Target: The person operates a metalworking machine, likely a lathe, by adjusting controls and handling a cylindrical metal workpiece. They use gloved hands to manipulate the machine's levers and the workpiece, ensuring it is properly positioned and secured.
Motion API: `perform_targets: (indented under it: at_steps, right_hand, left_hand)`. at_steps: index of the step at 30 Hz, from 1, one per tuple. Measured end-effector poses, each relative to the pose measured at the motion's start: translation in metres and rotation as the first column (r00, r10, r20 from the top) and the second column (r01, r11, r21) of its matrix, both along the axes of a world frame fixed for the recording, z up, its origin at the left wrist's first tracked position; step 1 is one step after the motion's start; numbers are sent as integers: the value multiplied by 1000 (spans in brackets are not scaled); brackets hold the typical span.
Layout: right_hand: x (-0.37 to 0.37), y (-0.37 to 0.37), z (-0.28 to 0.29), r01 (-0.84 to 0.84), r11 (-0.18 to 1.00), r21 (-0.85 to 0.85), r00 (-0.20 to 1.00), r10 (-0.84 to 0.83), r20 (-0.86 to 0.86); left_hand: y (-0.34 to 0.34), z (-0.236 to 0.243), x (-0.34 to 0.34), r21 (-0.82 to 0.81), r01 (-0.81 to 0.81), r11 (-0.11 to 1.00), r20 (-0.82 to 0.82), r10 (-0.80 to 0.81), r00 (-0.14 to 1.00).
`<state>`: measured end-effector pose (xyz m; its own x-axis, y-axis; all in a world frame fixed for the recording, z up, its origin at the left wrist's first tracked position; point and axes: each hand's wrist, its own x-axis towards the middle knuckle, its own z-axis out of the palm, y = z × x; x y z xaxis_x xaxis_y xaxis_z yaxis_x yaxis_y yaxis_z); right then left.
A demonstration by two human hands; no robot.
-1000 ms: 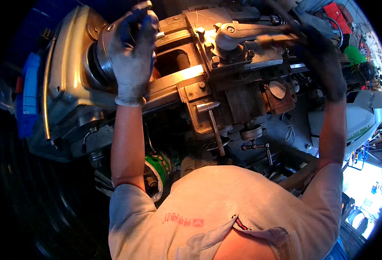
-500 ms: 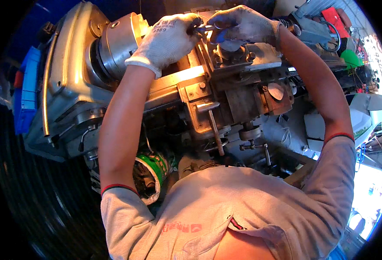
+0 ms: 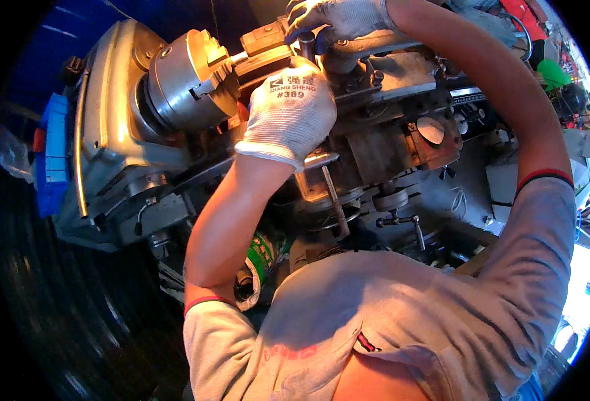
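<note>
Apparently metal cylinder (image 3: 307, 45), knit-gloved hands (image 3: 293, 100)

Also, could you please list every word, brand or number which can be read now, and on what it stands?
I point out the print without copying it.
White glove on the left hand: dark lettering and a number, clear enough to read.
Shirt: red chest print, too blurred to read.
Green bag: pale marks, too small to read.

Dark lettering (image 3: 293, 87) marks the left glove (image 3: 285, 123), faint red print (image 3: 293, 352) the shirt (image 3: 408, 301).
</note>
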<state>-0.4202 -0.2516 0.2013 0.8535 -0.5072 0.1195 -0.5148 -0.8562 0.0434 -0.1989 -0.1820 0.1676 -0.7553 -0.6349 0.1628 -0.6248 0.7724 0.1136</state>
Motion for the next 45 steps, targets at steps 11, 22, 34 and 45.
perform_targets:
  at_steps: [11, 22, 34, 45]
  right_hand:
    - [-31, 41, -40, 588, 806, -73, 807, -590, -10]
    - [38, 99, -66, 932, 337, 133, 252, -867, 429]
    - [55, 103, -81, 989, 136, 58, 89, -861, 501]
    - [70, 107, -94, 996, 67, -55, 86, -808, 583]
  left_hand:
    - [-60, -36, -18, -364, -325, 873, -171, 281, 944]
    - [-125, -46, -18, -413, 0, 911, -287, -130, 949]
    - [-136, -33, -21, -435, 152, 888, -281, -295, 913]
    - [-147, -27, -21, -444, 279, 852, -252, -417, 873]
